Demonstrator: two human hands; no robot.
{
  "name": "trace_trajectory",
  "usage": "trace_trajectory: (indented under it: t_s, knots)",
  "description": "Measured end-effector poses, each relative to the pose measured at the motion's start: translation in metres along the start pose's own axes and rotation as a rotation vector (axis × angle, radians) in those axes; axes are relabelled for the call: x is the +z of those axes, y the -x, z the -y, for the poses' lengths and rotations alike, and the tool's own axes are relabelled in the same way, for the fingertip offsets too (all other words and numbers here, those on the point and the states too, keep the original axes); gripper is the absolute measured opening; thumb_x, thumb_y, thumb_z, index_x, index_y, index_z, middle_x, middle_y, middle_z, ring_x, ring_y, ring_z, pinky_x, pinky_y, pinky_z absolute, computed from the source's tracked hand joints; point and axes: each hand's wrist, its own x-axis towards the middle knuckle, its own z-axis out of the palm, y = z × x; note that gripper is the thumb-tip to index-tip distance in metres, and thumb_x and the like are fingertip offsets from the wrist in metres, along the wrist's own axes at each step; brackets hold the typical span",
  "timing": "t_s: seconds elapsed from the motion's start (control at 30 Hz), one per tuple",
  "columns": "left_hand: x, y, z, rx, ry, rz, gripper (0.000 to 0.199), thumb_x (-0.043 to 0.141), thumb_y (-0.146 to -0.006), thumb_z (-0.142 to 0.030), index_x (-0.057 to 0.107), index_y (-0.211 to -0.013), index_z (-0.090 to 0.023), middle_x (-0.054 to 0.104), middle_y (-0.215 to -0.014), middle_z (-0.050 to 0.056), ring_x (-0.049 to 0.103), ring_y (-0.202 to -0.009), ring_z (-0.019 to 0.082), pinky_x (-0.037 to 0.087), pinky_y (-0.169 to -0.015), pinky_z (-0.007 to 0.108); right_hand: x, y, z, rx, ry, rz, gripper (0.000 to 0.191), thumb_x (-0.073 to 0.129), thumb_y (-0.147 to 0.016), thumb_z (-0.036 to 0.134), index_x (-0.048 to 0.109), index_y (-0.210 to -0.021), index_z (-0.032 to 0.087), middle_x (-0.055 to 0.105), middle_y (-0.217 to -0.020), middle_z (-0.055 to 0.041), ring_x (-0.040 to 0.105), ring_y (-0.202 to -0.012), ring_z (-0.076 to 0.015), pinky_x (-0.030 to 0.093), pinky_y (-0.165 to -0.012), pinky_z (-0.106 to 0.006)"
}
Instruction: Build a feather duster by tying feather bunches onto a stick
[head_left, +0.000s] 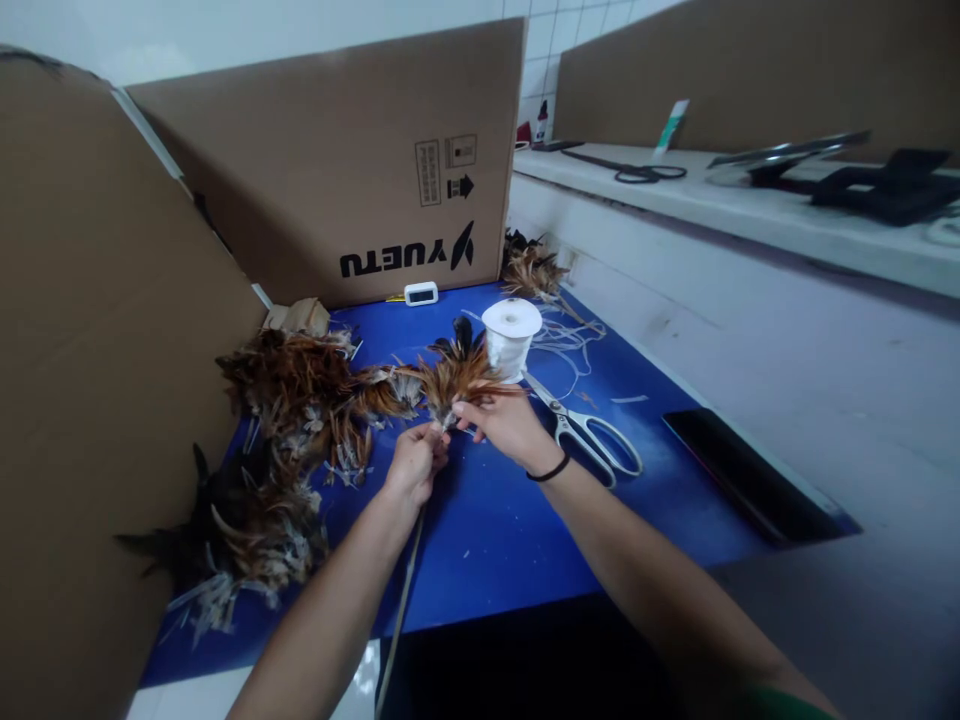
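Note:
A bundle of brown and black feathers fans upward over the middle of the blue table. My left hand is closed round its base, where a thin stick runs down toward the table's front edge. My right hand, with a black band at the wrist, pinches at the bundle's lower right side, fingers bent in among the quills. Whatever lies between the fingertips is too small to make out. Just behind the right hand stands a white spool, and white-handled scissors lie to its right.
Brown feathers and darker feathers are heaped along the left. Cardboard panels wall the back and left. A black phone-like slab lies at right. Loose white cord trails behind the spool. A ledge holds black scissors.

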Motion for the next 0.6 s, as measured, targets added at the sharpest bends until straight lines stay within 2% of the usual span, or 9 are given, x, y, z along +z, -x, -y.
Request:
trace_trajectory:
  t_s: [0.27, 0.47, 0.6]
  knots:
    - [-0.002, 0.002, -0.011, -0.063, 0.117, 0.088, 0.024, 0.071, -0.064, -0.02, 0.049, -0.06, -0.011, 0.046, -0.051, -0.002, 0.028, -0.04, 0.001, 0.017, -0.039, 0.015, -0.014, 0.005, -0.004, 0.004, 0.021, 0.082, 0.017, 0.062, -0.069, 0.026, 0.062, -0.079, 0.012, 0.06, -0.063, -0.0022, 0.058, -0.054, -0.0119, 0.044, -0.041, -0.019]
    - [-0.003, 0.003, -0.013, -0.085, 0.164, 0.117, 0.022, 0.072, -0.062, -0.017, 0.051, -0.066, -0.011, 0.049, -0.054, -0.002, 0.027, -0.041, 0.001, 0.017, -0.039, 0.014, -0.014, 0.001, -0.014, -0.038, 0.027, 0.097, 0.019, 0.061, -0.071, 0.029, 0.063, -0.081, 0.013, 0.06, -0.064, -0.0012, 0.055, -0.056, -0.0108, 0.044, -0.044, -0.019]
    - [-0.001, 0.004, -0.012, -0.058, 0.108, 0.085, 0.021, 0.071, -0.061, -0.018, 0.052, -0.064, -0.01, 0.047, -0.054, -0.002, 0.029, -0.042, 0.001, 0.018, -0.04, 0.015, -0.012, 0.005, -0.009, -0.069, 0.009, 0.103, 0.017, 0.061, -0.072, 0.028, 0.063, -0.08, 0.014, 0.06, -0.066, -0.001, 0.056, -0.057, -0.0109, 0.045, -0.044, -0.019]
